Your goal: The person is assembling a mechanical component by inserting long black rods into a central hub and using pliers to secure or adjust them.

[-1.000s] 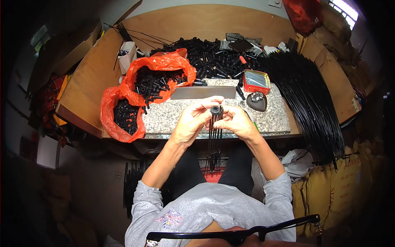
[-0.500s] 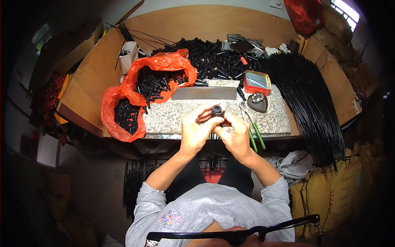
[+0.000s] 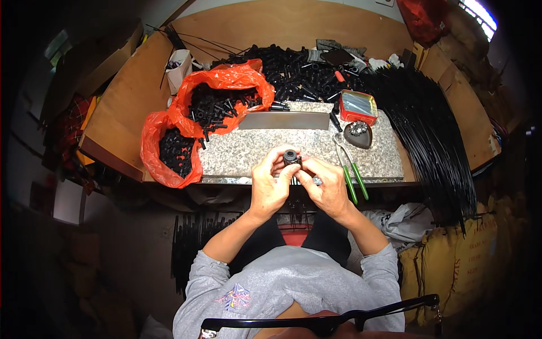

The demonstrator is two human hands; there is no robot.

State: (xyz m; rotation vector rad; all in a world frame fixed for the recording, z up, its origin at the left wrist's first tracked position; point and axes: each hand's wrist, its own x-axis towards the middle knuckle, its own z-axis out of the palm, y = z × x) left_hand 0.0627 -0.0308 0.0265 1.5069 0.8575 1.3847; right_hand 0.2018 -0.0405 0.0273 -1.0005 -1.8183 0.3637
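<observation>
"Where's the black cylinder (image 3: 290, 156) in the head view?"
"Upright in my left hand's (image 3: 267, 191) grip, presumably so its thin rods (image 3: 297, 204) hang clear of the bench (image 3: 226, 159)."
"Right hand (image 3: 327, 191)?"
"Fingertips at its side; whether they're pinching, I can't tell."

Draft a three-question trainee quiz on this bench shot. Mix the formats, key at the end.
1. True or false: the green-handled pliers are in the right hand.
2. Multiple choice: which of these is closest to the red tin?
A. Yellow sack
B. Dark dish
C. Orange bag
3. Short answer: what does the left hand hold?

Key
1. False. They lie on the stone slab, handles reaching past the edge nearest the person.
2. B. It sits right beside the tin, on the person's side.
3. A black part with a round top; fingers of the other hand are up close to it.
</observation>
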